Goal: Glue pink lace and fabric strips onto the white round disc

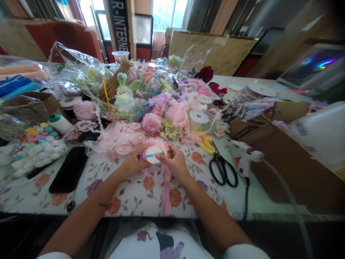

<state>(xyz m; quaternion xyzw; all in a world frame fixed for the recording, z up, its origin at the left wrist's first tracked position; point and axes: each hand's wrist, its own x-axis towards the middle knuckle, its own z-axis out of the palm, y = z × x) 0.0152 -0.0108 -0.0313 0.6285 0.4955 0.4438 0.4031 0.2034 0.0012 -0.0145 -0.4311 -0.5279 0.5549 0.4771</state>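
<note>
Between both hands is a pink yarn roll with a round white face (153, 155) crossed by a blue stripe. A pink strand (167, 194) hangs from it over the flowered tablecloth. My left hand (134, 160) grips the roll's left side, fingers curled around it. On the right side, my right hand (174, 162) is closed on it, with the thumb lying across the white face. Just beyond are pale pink pieces in clear plastic (124, 140) and a pink fluffy ball (151, 123). The fingers partly hide the roll's edges.
Black scissors (223, 169), yellow-handled scissors (206, 143) and a corded glue gun (244, 158) lie to the right, before a cardboard box (291, 154). A phone (68, 169) and bagged pompoms (40, 149) are at left. Craft materials and a white spool (198, 119) crowd the back.
</note>
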